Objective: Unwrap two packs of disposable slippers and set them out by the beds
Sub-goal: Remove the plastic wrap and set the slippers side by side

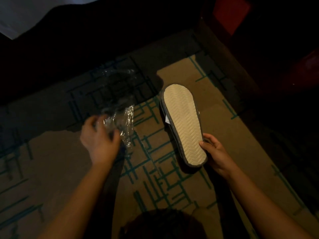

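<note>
My right hand [216, 155] grips the heel end of a pair of disposable slippers [183, 123], stacked together with a cream ribbed sole facing up and grey trim around the edge. The toe points away from me over the carpet. My left hand [99, 138] is closed on a crumpled clear plastic wrapper [120, 118], held a little to the left of the slippers. The wrapper is off the slippers and its far part fades into shadow.
The floor is tan carpet [172, 178] with teal line patterns. A dark bed base with white bedding [19, 16] fills the upper left. Dark red furniture [231, 12] stands at the upper right. The room is dim.
</note>
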Tool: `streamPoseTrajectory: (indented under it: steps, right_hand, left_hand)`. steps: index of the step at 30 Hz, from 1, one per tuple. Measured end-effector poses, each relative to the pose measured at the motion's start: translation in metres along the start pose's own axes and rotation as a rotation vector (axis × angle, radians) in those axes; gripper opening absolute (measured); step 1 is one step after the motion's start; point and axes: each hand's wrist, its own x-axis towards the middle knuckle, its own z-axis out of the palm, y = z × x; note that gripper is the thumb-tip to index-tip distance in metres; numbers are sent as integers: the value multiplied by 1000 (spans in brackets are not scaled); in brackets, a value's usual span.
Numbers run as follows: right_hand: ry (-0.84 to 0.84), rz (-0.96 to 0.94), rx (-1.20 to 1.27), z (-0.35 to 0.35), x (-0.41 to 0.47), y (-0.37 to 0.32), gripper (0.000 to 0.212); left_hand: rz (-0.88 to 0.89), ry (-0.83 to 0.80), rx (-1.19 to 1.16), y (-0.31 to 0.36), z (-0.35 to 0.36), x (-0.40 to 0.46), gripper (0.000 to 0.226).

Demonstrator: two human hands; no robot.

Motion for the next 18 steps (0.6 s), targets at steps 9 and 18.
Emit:
streamPoseTrajectory:
  steps: [9, 18]
  right_hand:
    - [-65, 14, -17, 15, 2, -8, 23]
    - [-99, -67, -67, 45, -2, 4, 35]
  left_hand:
    - [-69, -328, 141, -31, 22, -25, 54]
    - [163, -419, -385, 99, 25, -70, 67]
